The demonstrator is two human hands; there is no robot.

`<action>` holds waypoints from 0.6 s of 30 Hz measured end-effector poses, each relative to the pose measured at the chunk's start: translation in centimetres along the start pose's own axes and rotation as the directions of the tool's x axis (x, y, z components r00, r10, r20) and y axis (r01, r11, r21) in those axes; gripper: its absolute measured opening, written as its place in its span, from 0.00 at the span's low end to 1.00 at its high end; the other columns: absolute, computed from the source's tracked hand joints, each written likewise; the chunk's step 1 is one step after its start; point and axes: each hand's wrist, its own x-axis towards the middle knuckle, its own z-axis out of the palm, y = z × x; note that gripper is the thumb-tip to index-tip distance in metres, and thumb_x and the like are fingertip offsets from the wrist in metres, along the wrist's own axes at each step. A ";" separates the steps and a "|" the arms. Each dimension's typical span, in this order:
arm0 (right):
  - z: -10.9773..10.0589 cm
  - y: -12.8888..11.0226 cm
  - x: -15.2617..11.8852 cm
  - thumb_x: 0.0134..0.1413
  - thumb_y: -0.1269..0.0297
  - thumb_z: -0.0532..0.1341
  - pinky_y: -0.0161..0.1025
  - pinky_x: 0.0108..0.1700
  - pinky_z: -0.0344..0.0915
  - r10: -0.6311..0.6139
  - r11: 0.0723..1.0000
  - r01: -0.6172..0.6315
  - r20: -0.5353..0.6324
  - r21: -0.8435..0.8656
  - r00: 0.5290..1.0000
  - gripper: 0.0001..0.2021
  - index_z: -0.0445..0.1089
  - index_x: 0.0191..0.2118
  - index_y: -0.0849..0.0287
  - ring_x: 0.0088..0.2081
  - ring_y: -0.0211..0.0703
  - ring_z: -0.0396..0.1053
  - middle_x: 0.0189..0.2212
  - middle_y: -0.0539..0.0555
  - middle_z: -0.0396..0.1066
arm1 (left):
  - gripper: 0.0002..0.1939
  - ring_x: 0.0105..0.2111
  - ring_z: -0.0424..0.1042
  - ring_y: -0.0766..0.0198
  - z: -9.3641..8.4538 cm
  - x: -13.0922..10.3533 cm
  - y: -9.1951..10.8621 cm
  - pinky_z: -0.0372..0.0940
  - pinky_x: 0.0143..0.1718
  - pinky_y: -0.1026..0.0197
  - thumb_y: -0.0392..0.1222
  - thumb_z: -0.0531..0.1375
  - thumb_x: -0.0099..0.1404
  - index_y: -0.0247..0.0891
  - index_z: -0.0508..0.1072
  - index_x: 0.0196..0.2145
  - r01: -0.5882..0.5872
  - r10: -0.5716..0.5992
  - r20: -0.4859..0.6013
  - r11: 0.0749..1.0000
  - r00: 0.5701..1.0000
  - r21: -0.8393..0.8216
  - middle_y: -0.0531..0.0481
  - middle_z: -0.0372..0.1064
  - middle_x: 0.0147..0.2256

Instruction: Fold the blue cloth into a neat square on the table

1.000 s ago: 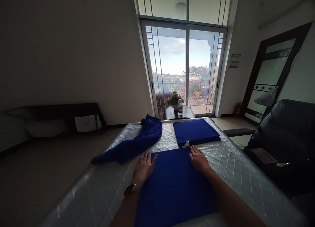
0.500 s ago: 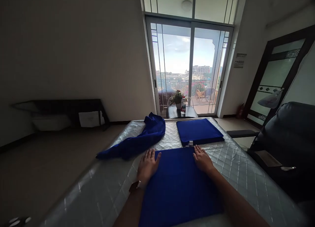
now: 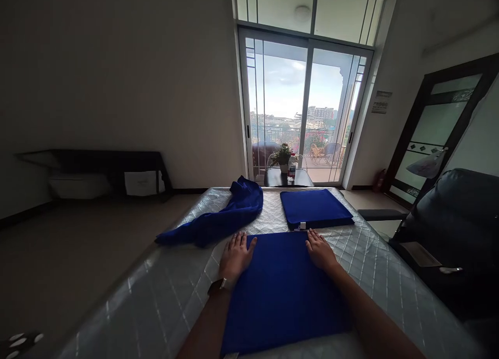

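A flat blue cloth [image 3: 286,296] lies in front of me on a silvery quilted mattress [image 3: 390,291]. My left hand [image 3: 237,255] rests open on its far left corner, with a dark watch band at the wrist. At the far right corner lies my right hand [image 3: 322,251], palm down with fingers stretched out. Just beyond the right hand is a neatly folded blue stack [image 3: 315,207] with a small white tag on its near edge. A crumpled blue cloth [image 3: 222,218] spreads over the mattress at the back left.
Behind the mattress, a small dark table [image 3: 278,178] bears a potted plant [image 3: 283,156] and a bottle [image 3: 291,168] before the sliding glass door. A black chair [image 3: 463,213] stands at the right. Low dark furniture [image 3: 105,161] is by the left wall.
The camera view has shifted slightly. Both hands stay on the far corners of the flat cloth, and the cloths lie as before.
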 end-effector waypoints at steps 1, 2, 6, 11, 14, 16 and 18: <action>0.0 0.0 0.0 0.70 0.58 0.40 0.47 0.72 0.43 -0.003 1.000 0.003 -0.004 0.003 1.000 0.30 0.48 0.71 0.66 0.73 0.44 0.43 0.72 0.60 0.47 | 0.37 0.69 0.53 0.49 0.0 0.0 0.0 0.49 0.68 0.46 0.60 0.42 0.73 0.30 0.59 0.67 -0.003 0.003 -0.004 1.000 1.000 0.001 0.34 0.55 0.68; 0.0 0.0 0.0 0.70 0.59 0.40 0.47 0.72 0.43 -0.005 1.000 0.005 -0.008 0.008 1.000 0.30 0.48 0.71 0.67 0.73 0.44 0.43 0.72 0.60 0.47 | 0.36 0.69 0.53 0.49 0.1 0.0 0.0 0.49 0.68 0.46 0.59 0.42 0.73 0.30 0.59 0.67 -0.006 0.006 -0.008 1.000 1.000 0.003 0.34 0.55 0.68; 0.0 0.0 -0.1 0.70 0.58 0.40 0.46 0.72 0.42 0.002 1.000 -0.002 -0.008 0.016 1.000 0.30 0.48 0.71 0.66 0.73 0.42 0.42 0.72 0.59 0.47 | 0.38 0.70 0.52 0.47 0.1 0.0 0.2 0.49 0.68 0.47 0.59 0.43 0.73 0.25 0.58 0.67 -0.003 0.003 -0.017 1.000 1.000 0.006 0.31 0.55 0.68; 0.1 0.1 0.0 0.70 0.58 0.41 0.45 0.72 0.42 0.009 1.000 -0.008 -0.010 0.027 1.000 0.29 0.49 0.71 0.63 0.73 0.42 0.43 0.72 0.57 0.48 | 0.37 0.69 0.54 0.48 0.2 0.0 0.2 0.50 0.68 0.48 0.60 0.43 0.73 0.27 0.60 0.67 -0.006 0.006 -0.027 1.000 1.000 0.012 0.32 0.56 0.68; 0.1 0.1 -0.1 0.70 0.58 0.41 0.45 0.72 0.42 0.010 0.999 -0.010 -0.009 0.035 1.000 0.29 0.49 0.71 0.63 0.73 0.42 0.43 0.72 0.58 0.48 | 0.38 0.69 0.54 0.48 0.3 0.0 0.1 0.50 0.68 0.48 0.60 0.42 0.73 0.27 0.60 0.66 -0.009 0.009 -0.033 1.000 0.999 0.010 0.32 0.58 0.67; 0.1 0.1 -0.1 0.70 0.58 0.41 0.46 0.72 0.42 0.008 0.999 -0.007 -0.010 0.040 1.000 0.29 0.49 0.71 0.64 0.73 0.43 0.43 0.72 0.59 0.47 | 0.38 0.69 0.54 0.48 0.4 0.0 0.1 0.50 0.68 0.47 0.60 0.41 0.73 0.27 0.60 0.66 -0.004 0.004 -0.035 1.000 0.999 0.006 0.32 0.57 0.67; 0.1 0.1 -0.2 0.70 0.59 0.42 0.46 0.72 0.41 0.008 0.999 -0.008 -0.011 0.043 1.000 0.29 0.49 0.71 0.65 0.73 0.43 0.42 0.72 0.59 0.47 | 0.38 0.69 0.53 0.48 0.5 0.1 0.1 0.50 0.68 0.46 0.60 0.40 0.73 0.27 0.60 0.67 0.003 -0.003 -0.034 1.000 0.999 0.001 0.33 0.56 0.68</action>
